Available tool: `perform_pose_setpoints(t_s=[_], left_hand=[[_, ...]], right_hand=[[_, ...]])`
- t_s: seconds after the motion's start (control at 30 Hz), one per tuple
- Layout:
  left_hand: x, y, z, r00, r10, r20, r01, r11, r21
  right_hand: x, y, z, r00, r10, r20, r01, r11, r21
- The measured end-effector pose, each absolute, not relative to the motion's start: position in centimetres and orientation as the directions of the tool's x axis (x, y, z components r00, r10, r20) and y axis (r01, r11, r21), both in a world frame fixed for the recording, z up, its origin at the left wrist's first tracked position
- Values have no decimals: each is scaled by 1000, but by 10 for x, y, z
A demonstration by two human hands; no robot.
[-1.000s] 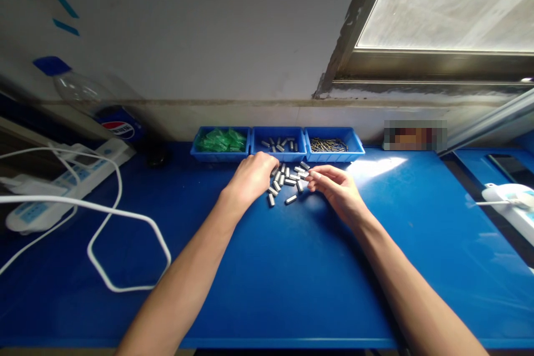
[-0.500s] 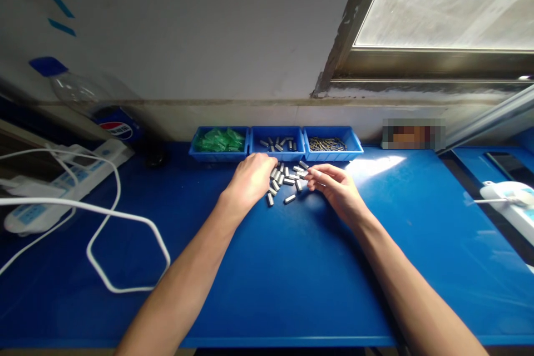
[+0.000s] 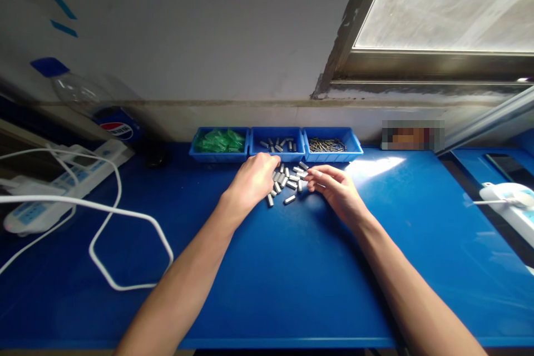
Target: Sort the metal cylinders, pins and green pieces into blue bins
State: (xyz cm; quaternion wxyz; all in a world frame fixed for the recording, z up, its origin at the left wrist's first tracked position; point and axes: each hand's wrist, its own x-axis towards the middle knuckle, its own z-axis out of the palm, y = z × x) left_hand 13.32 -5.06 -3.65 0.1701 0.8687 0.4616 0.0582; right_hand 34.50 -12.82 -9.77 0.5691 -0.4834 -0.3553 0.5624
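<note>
Several short silver metal spacers (image 3: 292, 178) lie in a loose pile on the blue table, between my two hands. My left hand (image 3: 255, 177) rests at the pile's left edge, its back turned up and its fingers curled down. Its fingertips are hidden, so whether it holds a spacer does not show. At the right edge, my right hand (image 3: 334, 188) has its thumb and fingers loosely bent and apart, the tips beside the nearest spacers. Just behind the pile, the middle blue bin (image 3: 277, 157) contains more spacers.
A left bin (image 3: 219, 158) contains green plastic packets; a right bin (image 3: 334, 157) contains thin screws. On the left are a cola bottle (image 3: 119, 124), a power strip (image 3: 70, 178) and a looped white cable (image 3: 125, 288). Another power strip (image 3: 511, 206) and a phone (image 3: 507, 169) are at right.
My left hand has shifted slightly right into the pile, and some spacers there are pushed closer together to the right. My right hand has barely moved.
</note>
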Motion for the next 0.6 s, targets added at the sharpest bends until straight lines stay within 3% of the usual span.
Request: perform_pose_setpoints(t_s=[0.1, 0.27, 0.6], left_hand=[[135, -50, -31, 601, 795, 87, 656, -552, 515], [143, -50, -37, 673, 686, 277, 184, -517, 836], [147, -46, -45, 628, 758, 177, 45, -263, 964]], right_hand=[[345, -128, -98, 118, 984, -136, -294, -96, -951], [345, -129, -99, 73, 995, -74, -294, -49, -954], [349, -130, -102, 40, 998, -49, -251, -38, -967]])
